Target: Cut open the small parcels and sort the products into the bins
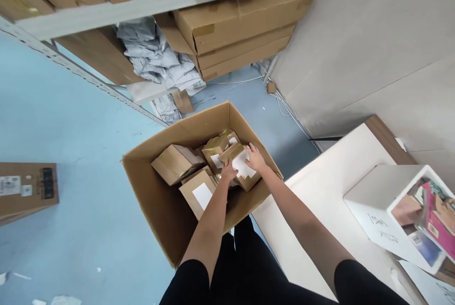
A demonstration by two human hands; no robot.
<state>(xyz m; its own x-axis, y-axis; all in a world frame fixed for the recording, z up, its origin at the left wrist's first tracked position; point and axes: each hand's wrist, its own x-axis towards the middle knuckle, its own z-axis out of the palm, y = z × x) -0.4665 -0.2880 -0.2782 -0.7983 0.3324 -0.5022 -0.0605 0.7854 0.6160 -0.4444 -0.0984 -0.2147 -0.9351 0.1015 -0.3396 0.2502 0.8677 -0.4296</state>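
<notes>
Inside a large open carton (149, 201), several taped cardboard boxes lie at different angles. My left hand (229, 171) grips the near left edge of a small cardboard box (245, 181) with a white label on top. On the same box, at its right side, my right hand (255, 159) has its fingers curled over the edge and label. Whether that box rests on others beneath it is hidden. Left of my hands lie a plain brown box (174, 163) and a box with a white label (202, 196), the latter partly behind my left forearm.
A metal shelf (106, 13) with long cartons (245, 21) and grey mailing bags (152, 54) stands ahead. To the right are a white table (320, 201) and a white bin (377, 215) of small packages. Another carton (28, 189) is on the floor at left.
</notes>
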